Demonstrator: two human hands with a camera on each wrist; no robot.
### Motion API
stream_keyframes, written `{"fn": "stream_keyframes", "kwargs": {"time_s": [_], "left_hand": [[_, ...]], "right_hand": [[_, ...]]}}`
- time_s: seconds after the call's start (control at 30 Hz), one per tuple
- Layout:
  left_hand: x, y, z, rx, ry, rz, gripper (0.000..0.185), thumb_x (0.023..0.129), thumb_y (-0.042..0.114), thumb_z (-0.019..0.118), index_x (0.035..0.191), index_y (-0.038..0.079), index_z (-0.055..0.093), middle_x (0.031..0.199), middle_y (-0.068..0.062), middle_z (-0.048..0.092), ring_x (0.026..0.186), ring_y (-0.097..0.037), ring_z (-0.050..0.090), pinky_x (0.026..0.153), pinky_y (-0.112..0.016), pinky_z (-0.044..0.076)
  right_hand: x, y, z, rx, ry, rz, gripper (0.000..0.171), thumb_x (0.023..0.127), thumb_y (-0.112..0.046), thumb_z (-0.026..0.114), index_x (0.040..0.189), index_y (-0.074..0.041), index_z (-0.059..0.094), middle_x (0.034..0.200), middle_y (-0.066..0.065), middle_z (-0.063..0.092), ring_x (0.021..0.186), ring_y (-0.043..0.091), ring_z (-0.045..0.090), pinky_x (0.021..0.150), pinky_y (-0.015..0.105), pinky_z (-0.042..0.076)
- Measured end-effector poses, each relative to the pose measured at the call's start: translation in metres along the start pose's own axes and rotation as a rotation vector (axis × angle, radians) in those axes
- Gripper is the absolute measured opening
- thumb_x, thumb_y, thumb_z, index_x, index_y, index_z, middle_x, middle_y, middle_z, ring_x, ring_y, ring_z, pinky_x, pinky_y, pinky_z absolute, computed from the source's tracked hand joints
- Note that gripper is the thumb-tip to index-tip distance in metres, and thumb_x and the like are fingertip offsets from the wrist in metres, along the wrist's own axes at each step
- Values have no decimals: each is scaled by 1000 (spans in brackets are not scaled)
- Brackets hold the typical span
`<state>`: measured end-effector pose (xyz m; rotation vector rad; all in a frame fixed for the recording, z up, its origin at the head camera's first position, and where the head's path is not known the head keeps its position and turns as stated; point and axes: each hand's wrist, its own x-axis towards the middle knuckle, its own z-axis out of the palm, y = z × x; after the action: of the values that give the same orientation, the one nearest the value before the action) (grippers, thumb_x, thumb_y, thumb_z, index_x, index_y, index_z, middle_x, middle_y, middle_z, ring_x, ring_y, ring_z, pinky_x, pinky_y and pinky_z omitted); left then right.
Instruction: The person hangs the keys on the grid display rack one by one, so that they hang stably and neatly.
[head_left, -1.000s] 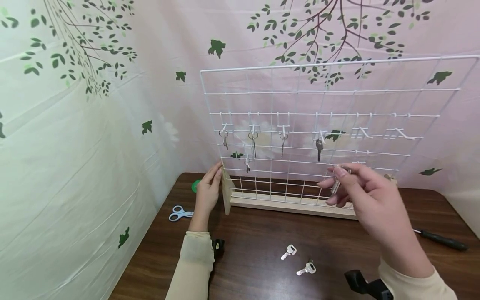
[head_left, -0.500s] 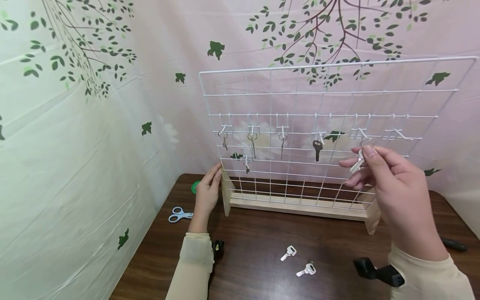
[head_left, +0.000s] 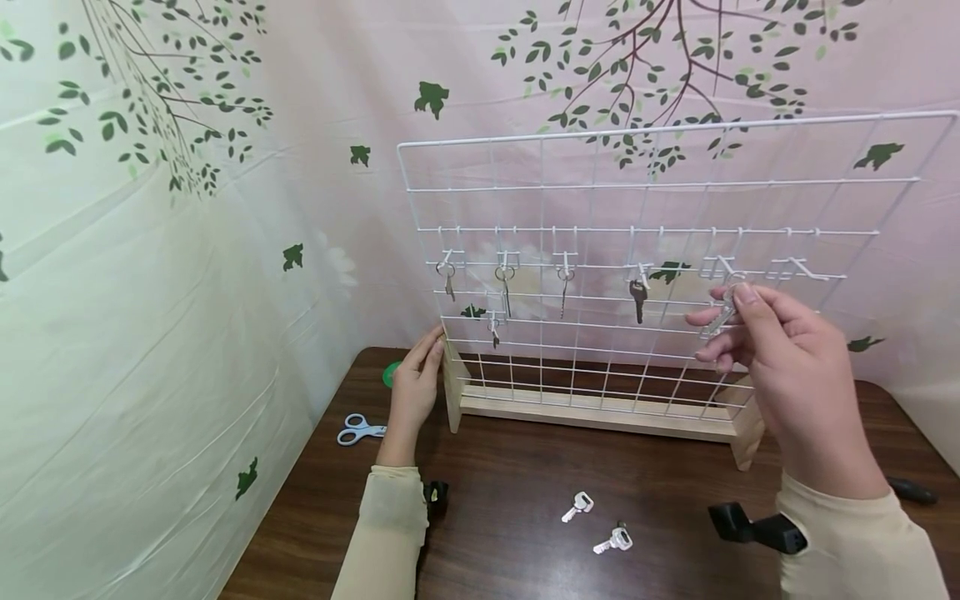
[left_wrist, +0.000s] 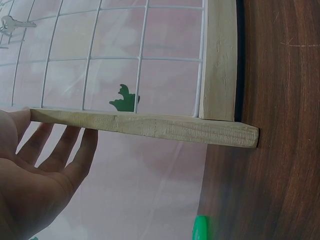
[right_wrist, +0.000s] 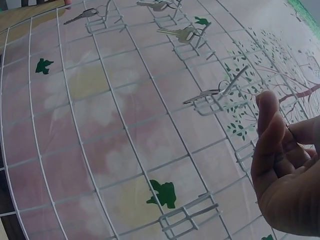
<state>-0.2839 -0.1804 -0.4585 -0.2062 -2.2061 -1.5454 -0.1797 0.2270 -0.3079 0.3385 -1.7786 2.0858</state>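
Note:
With thumb and fingertips my right hand [head_left: 787, 367] pinches a silver key [head_left: 722, 319] on a ring, just below a white hook [head_left: 723, 267] on the wire grid. In the right wrist view the right hand [right_wrist: 285, 165] hides that key. Keys on rings hang from other hooks, among them a dark-headed key [head_left: 638, 302]. At the grid's left end, my left hand [head_left: 415, 387] touches the upright wooden side piece [head_left: 452, 379]. Its fingers [left_wrist: 82, 155] reach straight to the wood in the left wrist view. Two loose keys [head_left: 578, 507] lie on the table.
The grid [head_left: 562, 183] stands in a wooden base [head_left: 600, 415]. Right of the held key is a bare hook [head_left: 802, 268]. Blue scissors [head_left: 360, 429] and a green round object [head_left: 390, 373] lie at the left, a black handle [head_left: 913, 490] at the right. A leaf-printed cloth surrounds the table.
My right hand has moved right and up with the key, from in front of the lower grid to the fifth hook. The left hand has stayed at the side piece.

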Motion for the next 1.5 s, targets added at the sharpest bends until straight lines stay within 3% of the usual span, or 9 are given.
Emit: {"fn": "stream_keyframes", "kwargs": {"time_s": [0.4, 0.73, 0.87, 1.0, 1.13, 1.33, 1.4, 1.5], "left_hand": [[0, 1, 1, -18, 6, 16, 40, 112, 28, 59, 149, 16, 65, 158, -17, 59, 151, -34, 53, 123, -55, 47], [-1, 2, 0, -21, -8, -14, 41, 112, 31, 58, 150, 18, 64, 160, -14, 58, 152, -32, 52, 124, -54, 46], [-1, 2, 0, -11, -3, -13, 41, 112, 31, 58, 150, 17, 64, 159, -13, 59, 152, -31, 53, 124, -53, 47], [-1, 2, -1, -5, -2, -4, 41, 112, 32, 57, 150, 18, 64, 160, -12, 59, 152, -32, 53, 124, -53, 47], [0, 2, -1, 0, -4, -11, 41, 112, 32, 57, 150, 19, 64, 160, -10, 59, 152, -31, 53, 124, -52, 47], [1, 2, -1, 3, -9, -9, 41, 113, 33, 56, 151, 19, 63, 160, -10, 59, 152, -32, 52, 124, -53, 47], [2, 3, -1, -4, -8, -4, 41, 113, 33, 56, 151, 18, 63, 160, -10, 59, 152, -32, 52, 124, -54, 46], [1, 2, 0, -11, -2, -1, 41, 112, 32, 57, 150, 18, 64, 159, -12, 59, 152, -33, 53, 124, -55, 46]], "right_hand": [[9, 12, -6, 61, -10, 65, 29, 109, -26, 62, 129, -6, 68, 98, 2, 85, 58, 14, 71, 43, 21, 50], [12, 17, -6, -33, 27, 112, 25, 107, -27, 65, 127, -12, 68, 100, -6, 84, 55, 13, 72, 43, 22, 51], [5, 15, -5, -246, 91, 128, 33, 108, -35, 62, 135, -16, 66, 113, -14, 79, 60, 9, 73, 47, 21, 54], [-6, 8, 0, -521, 155, 120, 47, 111, -39, 55, 154, -20, 55, 145, -8, 64, 68, 1, 74, 51, 22, 56], [-21, 0, 10, -614, 256, 68, 49, 112, -36, 53, 159, -23, 47, 160, -5, 53, 69, -6, 71, 50, 19, 54], [-48, 13, 31, -545, 373, -174, 31, 113, -18, 53, 142, -11, 59, 136, -9, 68, 62, -2, 68, 44, 15, 49], [-57, 23, 37, -503, 366, -183, 26, 112, -14, 53, 136, -10, 62, 126, -10, 73, 64, -1, 70, 46, 15, 51], [-69, 43, 45, -454, 335, -95, 22, 112, -13, 54, 132, -11, 64, 114, -16, 76, 65, 2, 71, 51, 17, 56]]}}
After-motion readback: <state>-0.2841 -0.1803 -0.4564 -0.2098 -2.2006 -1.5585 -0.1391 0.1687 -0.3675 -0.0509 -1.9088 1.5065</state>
